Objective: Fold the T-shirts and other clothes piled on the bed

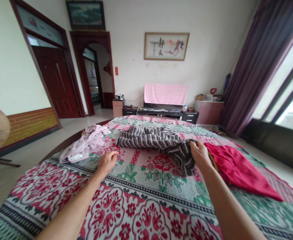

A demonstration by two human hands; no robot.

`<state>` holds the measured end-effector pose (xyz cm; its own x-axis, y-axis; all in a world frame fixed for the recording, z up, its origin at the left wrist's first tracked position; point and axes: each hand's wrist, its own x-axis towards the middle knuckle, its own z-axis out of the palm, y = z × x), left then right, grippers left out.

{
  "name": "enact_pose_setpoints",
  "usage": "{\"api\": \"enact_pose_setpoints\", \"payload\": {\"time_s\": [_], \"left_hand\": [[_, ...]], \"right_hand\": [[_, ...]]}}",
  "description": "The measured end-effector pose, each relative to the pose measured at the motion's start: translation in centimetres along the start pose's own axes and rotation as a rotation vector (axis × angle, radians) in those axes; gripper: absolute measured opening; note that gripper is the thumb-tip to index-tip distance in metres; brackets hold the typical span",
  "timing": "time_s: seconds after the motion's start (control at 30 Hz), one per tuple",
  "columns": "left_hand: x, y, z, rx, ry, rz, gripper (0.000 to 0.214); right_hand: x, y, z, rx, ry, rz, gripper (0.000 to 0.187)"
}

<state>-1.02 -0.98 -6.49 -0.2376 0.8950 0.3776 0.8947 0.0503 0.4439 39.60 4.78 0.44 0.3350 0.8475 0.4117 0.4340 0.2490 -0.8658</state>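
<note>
A black-and-white striped garment (151, 138) lies crumpled across the middle of a bed covered by a red, green and white floral bedspread (136, 200). My right hand (198, 151) grips the near right edge of that garment, fingers closed on the cloth. My left hand (108, 161) hovers low over the bedspread to the left, fingers curled and holding nothing, a short way from the garment's left end.
A pale lilac garment (86, 143) lies bunched at the bed's far left. A red garment (236, 168) is spread on the right. Beyond the bed stand a low dark cabinet with a pink cloth (165, 94), a doorway (96, 76) and purple curtains (258, 66).
</note>
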Motion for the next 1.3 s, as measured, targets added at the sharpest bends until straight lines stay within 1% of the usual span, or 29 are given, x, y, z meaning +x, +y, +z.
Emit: {"api": "enact_pose_setpoints", "payload": {"time_s": [0.07, 0.17, 0.3, 0.37, 0.47, 0.57, 0.67, 0.73, 0.83, 0.93, 1.0, 1.13, 1.3], "left_hand": [[0.0, 0.1, -0.1, 0.004, -0.004, -0.005, 0.030], [0.0, 0.3, -0.1, 0.024, -0.013, -0.019, 0.029], [0.8, 0.7, -0.1, 0.123, -0.048, 0.001, 0.028], [1.8, 0.8, 0.0, 0.198, -0.034, -0.003, 0.032], [3.5, 1.0, 0.3, 0.282, 0.013, -0.091, 0.040], [4.9, 1.0, 0.8, 0.281, -0.006, -0.197, 0.042], [5.6, 0.9, 1.6, 0.251, -0.029, -0.256, 0.044], [5.8, 0.8, 2.2, 0.240, -0.014, -0.254, 0.046], [5.9, 0.7, 3.0, 0.204, 0.007, -0.154, 0.044], [6.1, 0.9, 3.4, 0.139, 0.006, -0.037, 0.033], [6.4, 1.3, 3.3, 0.053, 0.028, -0.021, 0.028], [6.9, 2.5, 2.1, -0.222, 0.097, -0.170, 0.027], [7.6, 3.7, -0.3, -0.661, 0.292, -0.319, 0.040]], "right_hand": [[0.2, 1.5, -0.2, -0.173, -0.018, 0.022, 0.027], [0.2, 2.6, 0.1, -0.290, -0.057, 0.020, 0.029], [0.0, 2.4, 0.5, -0.368, -0.081, 0.008, 0.037], [0.0, 2.1, 0.5, -0.433, -0.080, 0.024, 0.041], [0.0, 1.8, 0.4, -0.517, -0.095, 0.038, 0.043], [0.1, 2.0, 0.3, -0.535, -0.125, 0.049, 0.043], [0.1, 2.2, 0.3, -0.526, -0.164, 0.057, 0.042], [0.1, 2.2, 0.3, -0.523, -0.186, 0.052, 0.041], [-0.2, 1.9, 0.5, -0.529, -0.200, 0.029, 0.044], [-0.4, 1.7, 0.6, -0.525, -0.220, 0.006, 0.041], [-0.4, 1.5, 0.6, -0.503, -0.206, 0.010, 0.037], [-0.1, 1.0, 0.1, -0.373, -0.097, 0.031, 0.036], [0.2, -0.9, -0.9, -0.098, 0.045, -0.050, 0.038]]}}
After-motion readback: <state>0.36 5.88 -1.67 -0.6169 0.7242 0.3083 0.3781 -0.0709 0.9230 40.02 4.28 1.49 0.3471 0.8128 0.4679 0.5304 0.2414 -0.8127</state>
